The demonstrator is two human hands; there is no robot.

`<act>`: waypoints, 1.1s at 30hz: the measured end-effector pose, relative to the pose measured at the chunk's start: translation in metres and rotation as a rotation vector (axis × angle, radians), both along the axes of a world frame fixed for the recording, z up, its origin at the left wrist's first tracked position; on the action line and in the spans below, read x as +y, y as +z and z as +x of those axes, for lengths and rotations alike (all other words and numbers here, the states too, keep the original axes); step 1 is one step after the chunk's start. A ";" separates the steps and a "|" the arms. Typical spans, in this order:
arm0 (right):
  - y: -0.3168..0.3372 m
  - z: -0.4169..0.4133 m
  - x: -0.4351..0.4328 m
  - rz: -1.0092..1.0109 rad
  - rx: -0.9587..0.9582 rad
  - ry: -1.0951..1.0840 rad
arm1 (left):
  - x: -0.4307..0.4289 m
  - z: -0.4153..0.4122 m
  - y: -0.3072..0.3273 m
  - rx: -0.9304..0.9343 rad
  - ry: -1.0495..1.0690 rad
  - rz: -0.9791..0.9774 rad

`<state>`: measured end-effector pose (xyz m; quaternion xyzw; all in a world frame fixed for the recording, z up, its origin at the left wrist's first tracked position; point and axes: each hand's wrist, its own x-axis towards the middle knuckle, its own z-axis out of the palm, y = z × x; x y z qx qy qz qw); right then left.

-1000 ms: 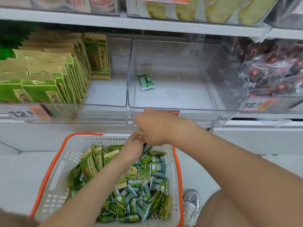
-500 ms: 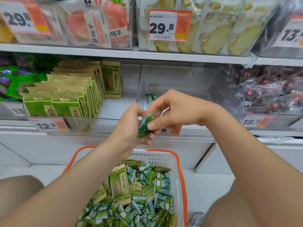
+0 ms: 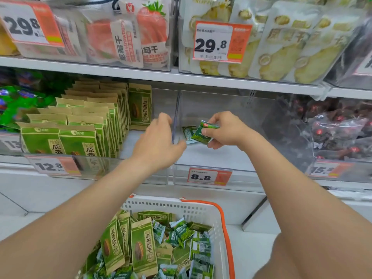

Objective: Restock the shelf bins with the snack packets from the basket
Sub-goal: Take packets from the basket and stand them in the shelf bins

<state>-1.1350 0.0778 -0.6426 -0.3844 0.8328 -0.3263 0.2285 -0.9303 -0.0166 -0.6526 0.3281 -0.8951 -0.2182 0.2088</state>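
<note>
Right hand [image 3: 227,130] has it: fingers and thumb pinch a small green snack packet [image 3: 201,134] by its right edge, holding it tilted just inside the open front of the clear shelf bin [image 3: 221,156], above the bin floor and not touching it. Right behind it, one lone green packet [image 3: 188,132] lies on the floor near the bin's left wall. Left hand [image 3: 159,143] hangs just left of that, back to the camera, fingers loosely curled with nothing visible in them, its fingertips up against the clear divider [image 3: 175,117] between this bin and the next. That neighbouring bin on the left is packed with upright rows of green-and-kraft seed pouches [image 3: 80,125], a 12.8 price tag [image 3: 53,166] on its front lip. The bin being filled carries an 8.8 price tag [image 3: 209,176]. To the right, a bin of dark red-marked packets [image 3: 338,133]. Below the hands sits the white basket [image 3: 201,206] with its orange rim, heaped with more small green packets [image 3: 181,230] and a few larger seed pouches [image 3: 144,246] standing at the left. On the shelf above are dried strawberry bags [image 3: 128,37] and dried pineapple bags [image 3: 281,47], with a 29.8 tag [image 3: 219,42] in front.
</note>
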 end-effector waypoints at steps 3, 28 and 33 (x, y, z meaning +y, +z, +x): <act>-0.017 -0.010 -0.030 0.054 0.161 -0.027 | -0.004 -0.003 -0.007 -0.108 -0.079 -0.036; -0.042 -0.025 -0.113 0.105 0.322 -0.254 | -0.013 -0.005 -0.014 -0.086 -0.160 0.052; -0.038 -0.021 -0.113 0.193 0.512 -0.126 | -0.013 -0.005 -0.014 -0.083 -0.156 0.058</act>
